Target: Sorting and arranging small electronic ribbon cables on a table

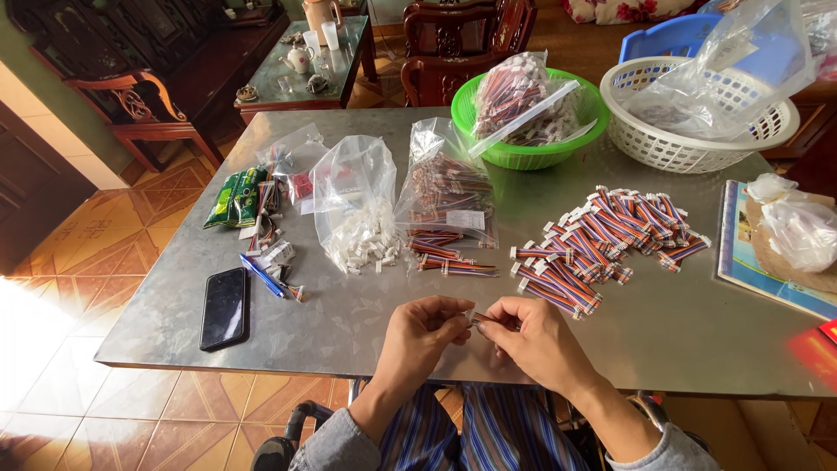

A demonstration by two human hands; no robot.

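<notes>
I look down on a grey metal table point(366, 323), with both of my hands at its near edge. My left hand point(420, 336) and my right hand point(534, 340) meet at the fingertips, each pinched on one end of a small wire connector piece point(476, 319) held between them just above the table. The piece is mostly hidden by my fingers, so I cannot tell its exact shape.

Just beyond my right hand lies a loose pile of striped ribbon cables point(602, 240) with white plugs, spreading to the right. Straight ahead, a few more cables point(445, 257) spill from a clear bag of cables point(446, 187). Beside that, to the left, stands a clear bag of white connectors point(356, 209).

Near the left edge lies a black phone point(225, 307), with a blue pen point(261, 276) just beside it and a green packet point(235, 197) farther back.

At the far side sit a green basket point(527, 153) holding bagged cables and, to its right, a white basket point(689, 144) with a clear bag in it. A book point(750, 270) lies at the right edge under a knotted plastic bag point(798, 227).
</notes>
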